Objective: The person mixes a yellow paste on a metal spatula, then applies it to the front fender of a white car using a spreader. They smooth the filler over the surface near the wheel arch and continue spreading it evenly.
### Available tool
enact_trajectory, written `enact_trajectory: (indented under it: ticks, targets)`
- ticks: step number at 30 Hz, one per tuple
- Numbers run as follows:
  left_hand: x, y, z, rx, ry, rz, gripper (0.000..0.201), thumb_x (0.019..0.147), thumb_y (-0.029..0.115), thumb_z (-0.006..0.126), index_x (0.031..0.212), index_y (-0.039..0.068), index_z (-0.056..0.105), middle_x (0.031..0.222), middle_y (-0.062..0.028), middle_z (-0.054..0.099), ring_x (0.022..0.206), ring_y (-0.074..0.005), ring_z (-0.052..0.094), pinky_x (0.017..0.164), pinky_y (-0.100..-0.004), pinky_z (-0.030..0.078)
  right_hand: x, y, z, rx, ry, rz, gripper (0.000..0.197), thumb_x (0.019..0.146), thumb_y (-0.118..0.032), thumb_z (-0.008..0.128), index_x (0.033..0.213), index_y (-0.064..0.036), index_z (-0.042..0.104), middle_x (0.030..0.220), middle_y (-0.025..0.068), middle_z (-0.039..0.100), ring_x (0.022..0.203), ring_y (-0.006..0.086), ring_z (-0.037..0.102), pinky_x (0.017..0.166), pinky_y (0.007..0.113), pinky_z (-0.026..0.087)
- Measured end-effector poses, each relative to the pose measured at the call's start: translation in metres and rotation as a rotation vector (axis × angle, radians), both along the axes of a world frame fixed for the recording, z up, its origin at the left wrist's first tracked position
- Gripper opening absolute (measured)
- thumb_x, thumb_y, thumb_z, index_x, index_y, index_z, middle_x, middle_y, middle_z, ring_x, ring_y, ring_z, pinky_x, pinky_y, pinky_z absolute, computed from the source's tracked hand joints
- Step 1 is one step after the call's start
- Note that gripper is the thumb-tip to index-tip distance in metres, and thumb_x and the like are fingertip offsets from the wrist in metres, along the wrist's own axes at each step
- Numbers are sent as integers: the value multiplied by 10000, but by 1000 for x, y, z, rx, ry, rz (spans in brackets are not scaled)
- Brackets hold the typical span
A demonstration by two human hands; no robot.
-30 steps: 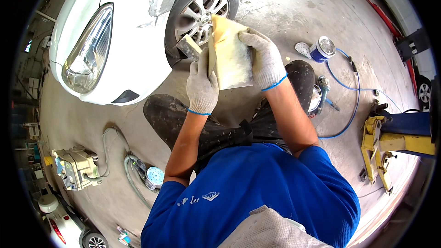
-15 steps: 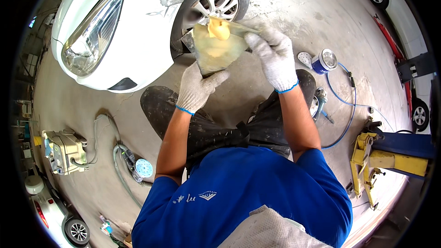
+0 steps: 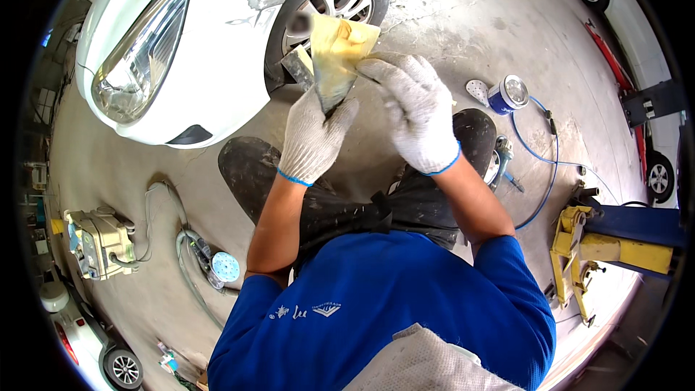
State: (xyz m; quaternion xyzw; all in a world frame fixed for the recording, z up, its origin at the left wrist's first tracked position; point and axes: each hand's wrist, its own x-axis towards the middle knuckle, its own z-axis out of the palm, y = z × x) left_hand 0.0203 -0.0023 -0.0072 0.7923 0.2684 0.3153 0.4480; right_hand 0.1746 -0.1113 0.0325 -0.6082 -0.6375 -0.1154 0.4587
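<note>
In my gloved left hand is a translucent yellowish putty plate, gripped by its narrow lower end and tilted up before the car wheel. Yellow putty is smeared over its upper part. My gloved right hand is closed, fingertips pinched at the plate's right edge, on what looks like a thin putty spreader; it overlaps the plate, so its outline is hard to make out. A grey, pale-edged flat piece shows just left of the plate; I cannot tell whether my left hand holds it too.
Ahead left is a white car with a scuffed grey patch above its wheel. A can, blue hose and power tool lie right. Left are a sander and dust extractor; a yellow lift arm is right.
My right hand has moved slightly left and down, closer to the plate. The plate in my left hand has turned more upright, and the putty now looks spread wider across it.
</note>
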Motion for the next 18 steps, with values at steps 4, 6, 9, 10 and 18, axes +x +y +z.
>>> enact_trajectory:
  ticks: [4,6,9,10,18]
  targets:
    - [-1,4,-2,-3,1,-34,303,946,175,712,1161,-29,644,943,-236,702,847,-387,693,775,-407,538,26,7,7,194,27,27,463,719,65,583,1144,-51,724,1091,145,728,963,351,697,858,435,581]
    - [0,-3,0,-88,35,-32,313,949,177,711,1170,-32,640,948,-243,701,864,-412,690,775,-410,538,19,6,8,151,76,-76,417,765,62,599,1145,-57,723,1091,151,727,976,349,694,860,434,579]
    - [4,-5,2,-48,79,-1,319,955,210,713,1177,-12,661,985,-117,742,903,-196,686,845,-343,530,10,15,6,114,8,-9,385,800,65,598,1139,-75,716,1063,162,711,978,375,681,852,443,579]
    - [1,-5,2,-11,46,8,301,952,205,716,1148,-17,660,969,-106,742,892,-196,681,846,-350,530,10,12,7,92,-9,15,379,802,65,598,1134,-76,715,1061,162,709,973,381,680,850,443,580]
    - [-1,-2,-7,-343,20,-181,213,945,129,719,1111,2,678,795,20,617,631,-63,521,583,-252,449,43,6,27,179,353,279,284,959,8,563,1176,-32,741,1115,157,743,1022,296,720,946,363,563]
